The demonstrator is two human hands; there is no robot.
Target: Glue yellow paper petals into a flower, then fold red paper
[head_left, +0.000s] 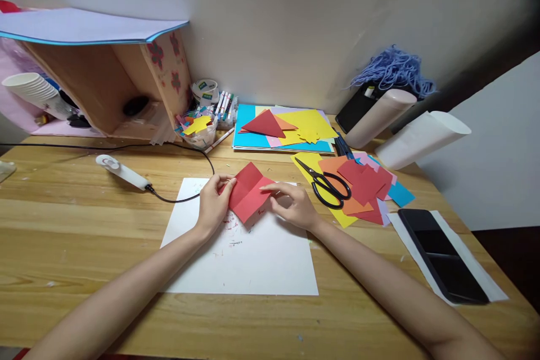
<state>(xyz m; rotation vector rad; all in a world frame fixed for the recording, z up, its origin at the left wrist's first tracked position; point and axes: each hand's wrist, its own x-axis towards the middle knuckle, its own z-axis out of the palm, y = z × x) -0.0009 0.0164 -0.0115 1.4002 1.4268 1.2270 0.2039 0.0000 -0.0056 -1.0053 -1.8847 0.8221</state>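
A small square of red paper (248,197) with crossing fold creases is raised over a marked white sheet (261,270). My left hand (214,202) pinches its left corner, thumb on top. At the right corner, my right hand (293,205) has its fingertips on the paper, with the thumb lower down by the edge. Small scraps and coloured marks lie on the white sheet just below the red paper. Black-handled scissors (329,185) rest on loose coloured papers (363,185) to the right of my right hand.
A white corded tool (122,171) lies left, its black cable (181,201) reaching the white sheet. Behind are a cup of scraps (200,135), a stack of coloured paper (282,147) and an open box (164,79). A phone (441,256) and paper rolls (422,138) are right.
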